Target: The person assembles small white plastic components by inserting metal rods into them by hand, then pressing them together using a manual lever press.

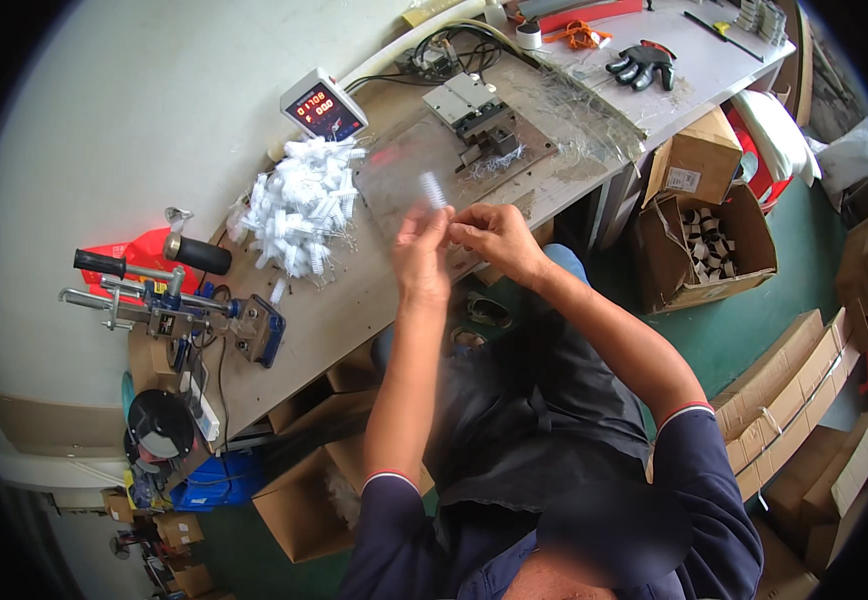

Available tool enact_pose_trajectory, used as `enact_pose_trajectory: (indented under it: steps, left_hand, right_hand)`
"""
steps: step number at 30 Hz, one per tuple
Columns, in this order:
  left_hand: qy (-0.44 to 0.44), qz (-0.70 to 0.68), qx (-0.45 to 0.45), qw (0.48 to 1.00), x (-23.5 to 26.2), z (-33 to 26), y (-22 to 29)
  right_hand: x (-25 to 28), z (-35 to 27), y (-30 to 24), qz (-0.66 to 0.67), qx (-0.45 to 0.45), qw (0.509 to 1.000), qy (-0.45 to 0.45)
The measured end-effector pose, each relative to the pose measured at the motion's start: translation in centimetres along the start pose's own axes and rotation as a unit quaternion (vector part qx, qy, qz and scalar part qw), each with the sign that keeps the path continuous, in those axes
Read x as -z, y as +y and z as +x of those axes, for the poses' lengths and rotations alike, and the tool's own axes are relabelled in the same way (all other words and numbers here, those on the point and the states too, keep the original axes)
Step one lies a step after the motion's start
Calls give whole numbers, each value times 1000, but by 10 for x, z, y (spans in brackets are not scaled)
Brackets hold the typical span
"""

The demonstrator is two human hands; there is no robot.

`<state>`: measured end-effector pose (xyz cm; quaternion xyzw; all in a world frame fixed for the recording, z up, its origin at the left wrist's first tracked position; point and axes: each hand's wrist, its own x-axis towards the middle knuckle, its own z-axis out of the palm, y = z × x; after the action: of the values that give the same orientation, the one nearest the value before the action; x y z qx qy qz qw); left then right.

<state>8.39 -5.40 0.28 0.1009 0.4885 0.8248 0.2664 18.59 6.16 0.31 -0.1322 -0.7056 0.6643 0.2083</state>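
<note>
My left hand (420, 245) is closed on a small white bristle brush (434, 190), whose ribbed head points up and away from me. Close beside it, my right hand (504, 238) pinches at the brush's lower end; the fingers hide what is between them. Left of my hands, a heap of similar white brushes (299, 205) lies on the workbench (354, 310). Beyond my hands stands a small metal fixture (479, 120) on a plate, with loose white bristle bits around it.
A display box with red digits (322, 108) stands behind the heap. A lever clamp press (169, 300) is at the left. A black glove (642, 66) lies on the far right table. Boxes line the floor, one an open carton (664, 270) of curved pieces.
</note>
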Motion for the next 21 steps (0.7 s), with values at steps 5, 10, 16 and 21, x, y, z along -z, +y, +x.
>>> enact_pose_trajectory:
  steps: [5,10,16,21]
  left_hand:
    - [-25,7,14,1000,-25,-8,-12]
    - [-28,189,-36,981,-28,7,-5]
    - [9,286,-92,954,-15,75,12]
    - [23,376,-152,914,-6,115,3]
  right_hand:
    - [23,0,-3,89,-66,994,13]
    - [55,8,3,-56,-21,995,83]
    - [70,33,5,-277,9,949,148]
    - [64,49,5,-354,-2,915,193]
